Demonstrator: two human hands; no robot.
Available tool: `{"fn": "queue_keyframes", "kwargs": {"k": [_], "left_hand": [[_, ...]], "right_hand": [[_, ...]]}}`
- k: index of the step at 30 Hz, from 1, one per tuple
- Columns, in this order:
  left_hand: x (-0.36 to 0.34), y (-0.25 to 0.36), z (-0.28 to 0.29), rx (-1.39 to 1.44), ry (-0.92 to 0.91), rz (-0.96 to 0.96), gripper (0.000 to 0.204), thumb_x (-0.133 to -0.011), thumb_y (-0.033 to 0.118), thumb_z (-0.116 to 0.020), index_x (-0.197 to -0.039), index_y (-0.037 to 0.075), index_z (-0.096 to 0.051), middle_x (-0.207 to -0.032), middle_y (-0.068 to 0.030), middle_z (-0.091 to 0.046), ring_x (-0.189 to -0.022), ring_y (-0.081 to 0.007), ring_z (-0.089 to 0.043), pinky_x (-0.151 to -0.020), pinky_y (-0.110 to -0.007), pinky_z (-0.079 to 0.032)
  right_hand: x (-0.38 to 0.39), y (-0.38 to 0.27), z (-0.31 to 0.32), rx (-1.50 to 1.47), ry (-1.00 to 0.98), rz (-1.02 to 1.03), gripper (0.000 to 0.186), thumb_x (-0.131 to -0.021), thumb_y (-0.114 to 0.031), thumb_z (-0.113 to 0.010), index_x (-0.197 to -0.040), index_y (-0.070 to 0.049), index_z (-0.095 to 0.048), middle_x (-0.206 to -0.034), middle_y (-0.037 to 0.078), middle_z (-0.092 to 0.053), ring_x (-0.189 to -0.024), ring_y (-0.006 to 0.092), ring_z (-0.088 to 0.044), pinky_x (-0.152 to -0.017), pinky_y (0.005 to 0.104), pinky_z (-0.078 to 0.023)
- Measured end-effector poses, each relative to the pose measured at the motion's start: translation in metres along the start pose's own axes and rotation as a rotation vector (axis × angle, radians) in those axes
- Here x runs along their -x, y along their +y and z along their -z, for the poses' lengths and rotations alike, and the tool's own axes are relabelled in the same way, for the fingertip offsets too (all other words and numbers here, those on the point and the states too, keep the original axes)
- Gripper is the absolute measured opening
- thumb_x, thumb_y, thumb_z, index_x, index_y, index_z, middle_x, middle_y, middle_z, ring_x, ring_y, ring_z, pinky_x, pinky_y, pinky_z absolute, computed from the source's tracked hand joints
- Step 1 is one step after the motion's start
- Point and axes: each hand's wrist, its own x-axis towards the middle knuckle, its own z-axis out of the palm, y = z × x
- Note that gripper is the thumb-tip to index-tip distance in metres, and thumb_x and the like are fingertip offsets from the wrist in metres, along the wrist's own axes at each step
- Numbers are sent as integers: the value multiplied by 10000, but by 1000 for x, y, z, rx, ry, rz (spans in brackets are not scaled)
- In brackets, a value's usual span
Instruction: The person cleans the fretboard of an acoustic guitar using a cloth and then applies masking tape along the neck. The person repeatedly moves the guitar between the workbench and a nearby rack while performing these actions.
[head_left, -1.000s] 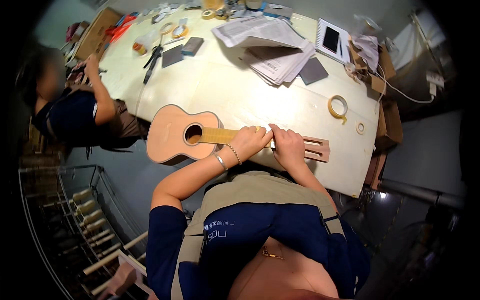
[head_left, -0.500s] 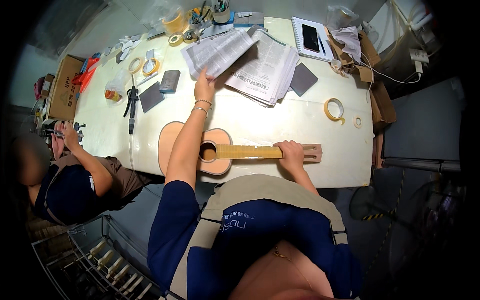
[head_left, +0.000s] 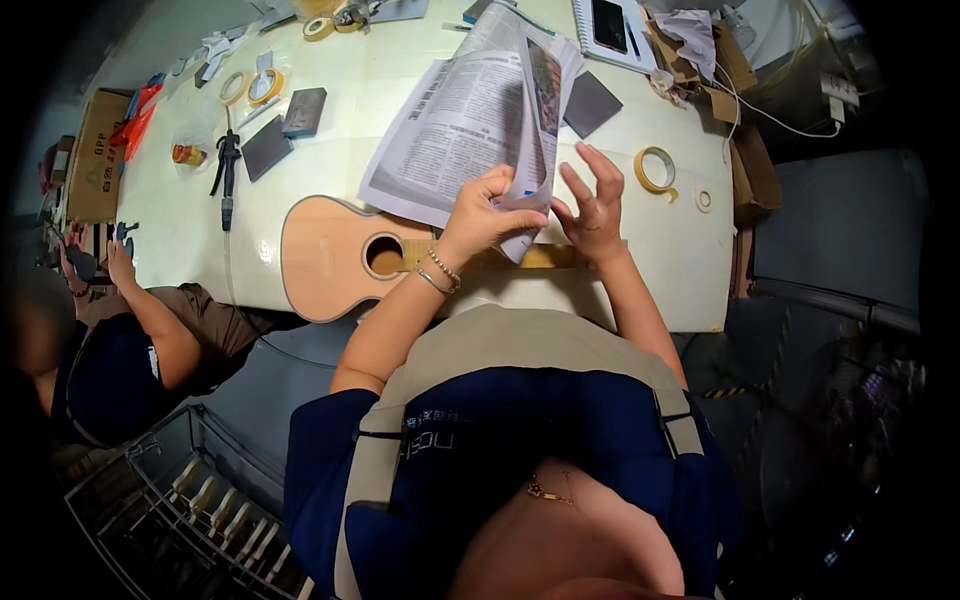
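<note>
Newspaper (head_left: pixel 470 130) pinched over unfinished ukulele (head_left: pixel 335 255).
Left hand (head_left: pixel 485 215) fingers clamp its lower edge; right hand (head_left: pixel 592 205), at three o'clock, spreads wide (touching the paper) above the bench (head_left: pixel 680 260).

I see pale natural-wood ukulele (head_left: pixel 335 255) with dark sound hole, on cream-white table (head_left: pixel 690 270). Newspaper (head_left: pixel 470 120) grey-white with dense black print, small colour photos. Tape roll (head_left: pixel 655 170) yellowish tan. Sanding blocks (head_left: pixel 590 103) dark grey. Cardboard box (head_left: pixel 95 160) brown. My apron (head_left: pixel 520 345) beige over navy shirt.
</note>
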Motion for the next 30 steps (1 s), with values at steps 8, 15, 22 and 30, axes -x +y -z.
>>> {"fn": "queue_keyframes", "kwargs": {"k": [8, 15, 22, 30], "left_hand": [[17, -14, -15, -209, 122, 121, 223, -695, 155, -796, -786, -8, -673, -831, -24, -600, -730, -74, -541, -629, -227, -439], [23, -5, -14, -197, 207, 239, 229, -696, 129, -782, -822, -17, -658, -792, -24, -624, -703, -80, -565, -611, -236, -462], [39, 10, 48, 449, 694, 78, 491, -802, 62, -648, -1234, -52, -444, -1120, -107, -578, -993, -192, -582, -866, -314, -471], [52, 5, 66, 501, 635, -62, 611, -735, 98, -626, -1286, -24, -392, -1165, -148, -549, -1064, -266, -561, -938, -391, -453]], "right_hand": [[2, -17, 8, -1319, -186, -1398, 585, -880, -261, -593, -1369, -64, -341, -1129, 122, -583, -1015, 161, -566, -782, 295, -500], [19, -4, -28, -1325, -328, -1412, 281, -880, -165, -615, -1054, 53, -590, -906, 95, -660, -740, 123, -630, -662, 253, -522], [-42, 111, -68, -970, 97, -1083, 145, -863, -90, -609, -964, 11, -635, -804, 14, -629, -666, 71, -543, -598, 227, -449], [-132, 265, -97, -264, 499, -785, 268, -801, -174, -687, -954, 40, -642, -748, 49, -631, -641, 130, -542, -649, 259, -447]]}}
